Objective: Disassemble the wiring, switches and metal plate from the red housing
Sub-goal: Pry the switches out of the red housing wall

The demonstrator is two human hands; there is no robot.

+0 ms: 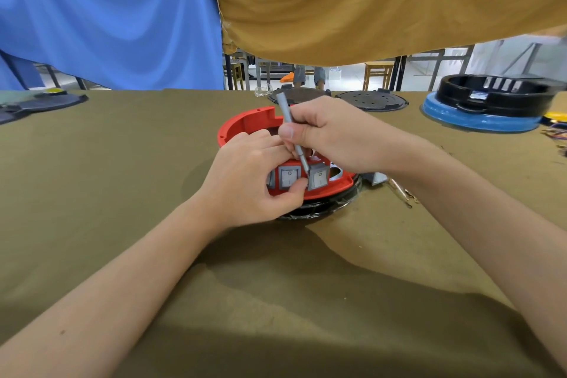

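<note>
Red plastic was what stood most at risk: the right hand (pixel 331 135) gripped a grey screwdriver (pixel 291 129) with its tip wedged beside the rightmost switch (pixel 319 179), and too hard a pry could probably have cracked the red housing (pixel 251 122) or slipped the blade into the left hand (pixel 251 175), whose thumb pressed just below that tip while its fingers held the housing front. That switch sat tilted, partly out of its opening, a second switch (pixel 289 178) still seated beside it, the housing resting mid-table on the olive cloth (pixel 122 193) over a black ring (pixel 319 208).

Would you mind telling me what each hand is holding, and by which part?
The right hand grips a grey screwdriver mid-shaft. The left hand holds the red housing at its switch side.
</note>
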